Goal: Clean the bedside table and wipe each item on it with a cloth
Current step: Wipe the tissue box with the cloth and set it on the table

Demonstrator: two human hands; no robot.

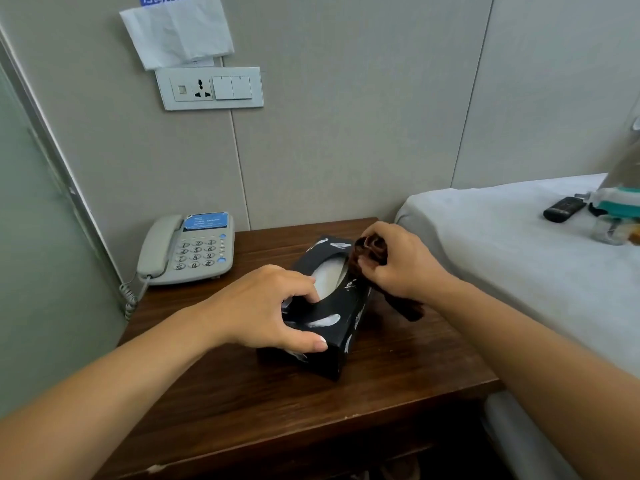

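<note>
A black tissue box [341, 317] with white feather prints lies on the dark wooden bedside table [242, 393], near its middle. My left hand [266, 310] grips the box's near end, thumb on the front corner and fingers at the oval opening. My right hand [398, 263] holds a bunched dark brown cloth [370, 252] against the box's far right corner; a tail of the cloth [408, 308] hangs down onto the table. A grey corded telephone [188, 251] sits at the table's back left.
A bed with a white sheet [502, 258] borders the table on the right; a black remote [564, 209] and a teal-and-clear item [616, 216] lie on it. On the wall above are a socket and switch panel [211, 88] and a white paper [178, 32].
</note>
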